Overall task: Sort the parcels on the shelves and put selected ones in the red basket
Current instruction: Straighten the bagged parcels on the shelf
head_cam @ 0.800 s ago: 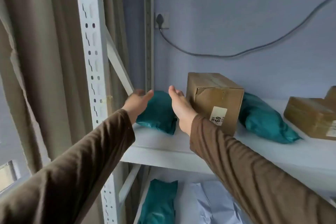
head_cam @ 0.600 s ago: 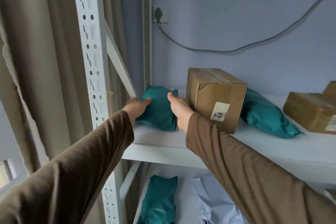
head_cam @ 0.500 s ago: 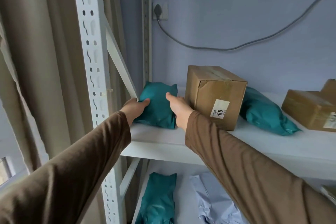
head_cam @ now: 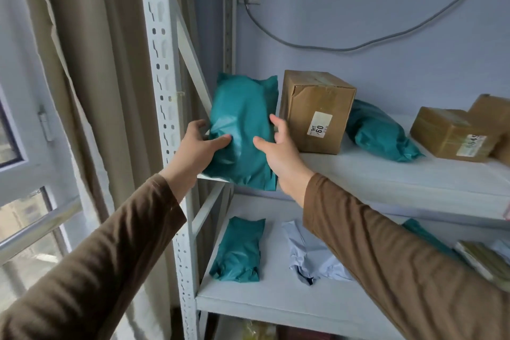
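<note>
- The cardboard box [head_cam: 314, 113] on the upper shelf [head_cam: 400, 182] carries a white label [head_cam: 319, 124] with the digits "60" printed upside down; smaller print beside it is too small to read
- A second brown box [head_cam: 452, 134] further right has a label too, its digits blurred
- The teal parcel [head_cam: 242, 132] is held at the left end of the upper shelf, tilted up, its lower edge over the front edge of the shelf
- The left hand [head_cam: 197, 150] grips the parcel from the left, thumb pressed on its front; the right hand [head_cam: 278, 150] grips it from the right, thumb on the front, fingers curled round its side, just beside the cardboard box
- Another teal mailer [head_cam: 378, 132] lies behind and right of the box
- On the lower shelf [head_cam: 276, 303] lie a smaller teal bag [head_cam: 238, 250] and a crumpled pale blue bag [head_cam: 311, 254]
- A white perforated upright [head_cam: 162, 91] and a beige curtain [head_cam: 91, 63] stand left of the parcel; a grey cable [head_cam: 331, 48] hangs across the wall from a socket
- Compared with half a second earlier, the parcel has been lifted off the shelf and pulled toward the person, and both hands have come closer to the camera
</note>
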